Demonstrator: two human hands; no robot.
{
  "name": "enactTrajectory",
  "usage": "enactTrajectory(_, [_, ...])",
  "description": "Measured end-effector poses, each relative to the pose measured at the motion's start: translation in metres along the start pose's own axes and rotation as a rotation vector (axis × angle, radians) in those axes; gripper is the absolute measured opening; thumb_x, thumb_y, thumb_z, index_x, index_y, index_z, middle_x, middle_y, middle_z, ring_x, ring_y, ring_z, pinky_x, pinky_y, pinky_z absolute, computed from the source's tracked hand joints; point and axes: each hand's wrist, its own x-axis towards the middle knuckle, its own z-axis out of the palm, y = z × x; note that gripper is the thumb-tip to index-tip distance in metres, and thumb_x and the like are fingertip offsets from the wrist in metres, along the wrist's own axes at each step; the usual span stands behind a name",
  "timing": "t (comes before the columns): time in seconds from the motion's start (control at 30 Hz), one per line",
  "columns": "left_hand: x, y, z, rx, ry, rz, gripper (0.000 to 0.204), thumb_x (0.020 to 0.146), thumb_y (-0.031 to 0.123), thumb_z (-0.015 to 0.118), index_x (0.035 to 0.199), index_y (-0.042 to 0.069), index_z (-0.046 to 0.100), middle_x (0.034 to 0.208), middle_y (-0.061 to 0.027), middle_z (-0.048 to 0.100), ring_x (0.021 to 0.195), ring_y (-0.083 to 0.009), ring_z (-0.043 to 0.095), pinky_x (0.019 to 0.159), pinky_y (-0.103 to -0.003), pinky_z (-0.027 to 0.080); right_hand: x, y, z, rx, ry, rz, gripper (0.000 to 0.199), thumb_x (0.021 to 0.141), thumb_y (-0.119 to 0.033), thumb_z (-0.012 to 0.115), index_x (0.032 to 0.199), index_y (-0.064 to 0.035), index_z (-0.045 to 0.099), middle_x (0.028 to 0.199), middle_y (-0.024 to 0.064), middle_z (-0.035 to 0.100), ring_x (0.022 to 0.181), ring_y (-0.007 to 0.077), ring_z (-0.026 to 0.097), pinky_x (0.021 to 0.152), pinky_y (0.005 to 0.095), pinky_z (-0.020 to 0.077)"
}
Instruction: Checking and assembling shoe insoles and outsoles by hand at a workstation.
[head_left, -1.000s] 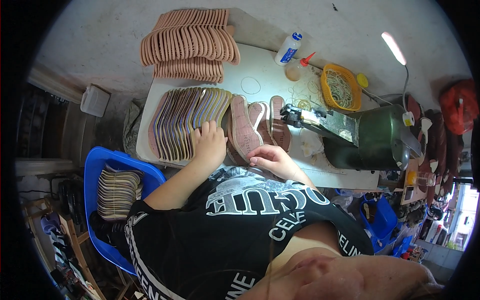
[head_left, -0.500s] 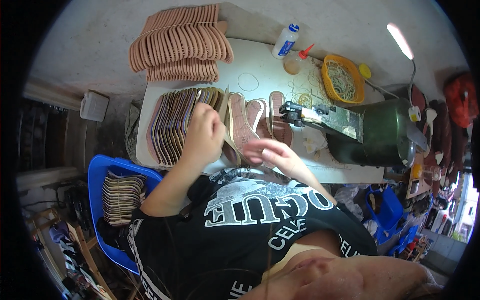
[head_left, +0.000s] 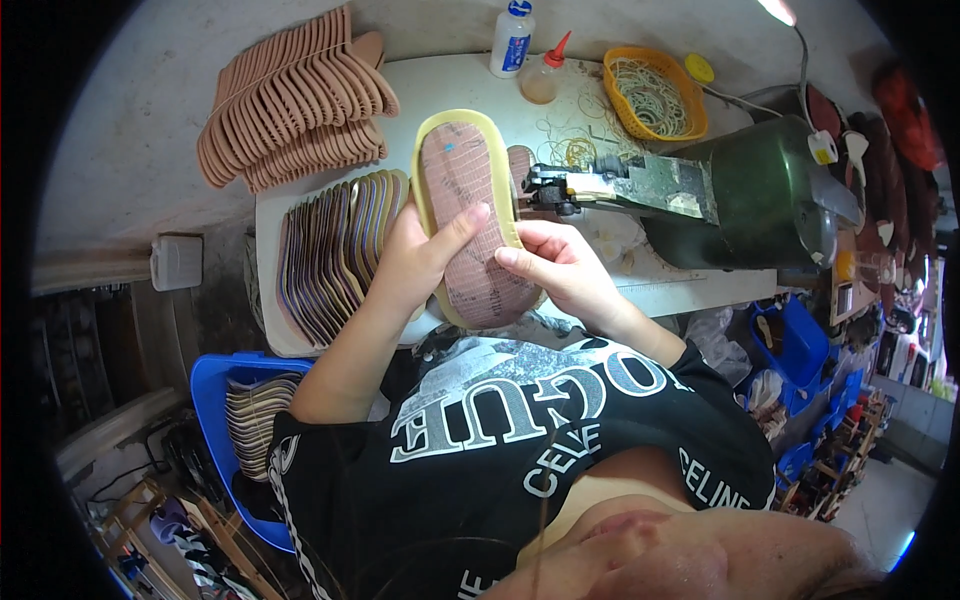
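Note:
An insole (head_left: 465, 170) with a yellow edge and a brownish-pink, grid-lined face is held up over the table's near side. My left hand (head_left: 425, 245) grips its left side, with the thumb pressed on the lined face and the fingers behind it. At its right edge, my right hand (head_left: 562, 268) is closed, pinching the rim between thumb and fingers. Left of the held insole stands a row of edged insoles (head_left: 335, 240) packed on end. Part of another insole (head_left: 522, 165) shows behind it, mostly hidden.
A green sewing-type machine (head_left: 740, 190) reaches its arm in from the right, close to the insole. Stacked pink soles (head_left: 290, 95), a white bottle (head_left: 512, 42), a red-tipped squeeze bottle (head_left: 543, 78) and a yellow basket (head_left: 655, 95) of rubber bands stand behind. A blue bin (head_left: 215, 395) sits lower left.
Both hands have come together on one insole, now lifted off the table. My right hand, empty before, has closed on its edge. The whole view has shifted slightly.

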Motion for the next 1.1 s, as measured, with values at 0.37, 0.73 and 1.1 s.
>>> enactTrajectory(0.37, [0.018,0.002,0.042,-0.332,-0.479,-0.232,0.030,0.087,0.017,0.063,0.108,-0.004,0.059,0.095,-0.0073,0.065,0.081,-0.0105,0.061,0.075,-0.024,0.050,0.002,0.021,-0.052,0.360,-0.219,-0.004,0.045,0.079,-0.030,0.074,0.106,0.0037,0.062,0.094,0.0066,0.065,0.082,0.0115,0.062,0.072,0.0232,0.0502])
enactTrajectory(0.73, [0.023,0.002,0.050,-0.367,-0.538,-0.365,0.028,0.087,0.015,0.063,0.107,-0.004,0.059,0.095,-0.0074,0.065,0.081,-0.0112,0.062,0.075,-0.025,0.050,0.009,0.028,-0.065,0.349,-0.271,-0.048,0.034,0.079,-0.024,0.074,0.094,0.0038,0.062,0.080,0.0026,0.062,0.068,0.0072,0.056,0.059,0.0190,0.0449])
enactTrajectory(1.1, [0.030,-0.016,0.066,0.015,-0.227,-0.005,0.031,0.079,0.018,0.075,0.096,-0.004,0.062,0.087,-0.0080,0.066,0.076,-0.0129,0.063,0.072,-0.025,0.051,-0.020,-0.029,-0.063,-0.271,0.127,0.041,0.022,0.089,-0.020,0.060,0.095,0.0000,0.069,0.071,-0.0011,0.062,0.062,0.0015,0.050,0.054,0.0176,0.0407])
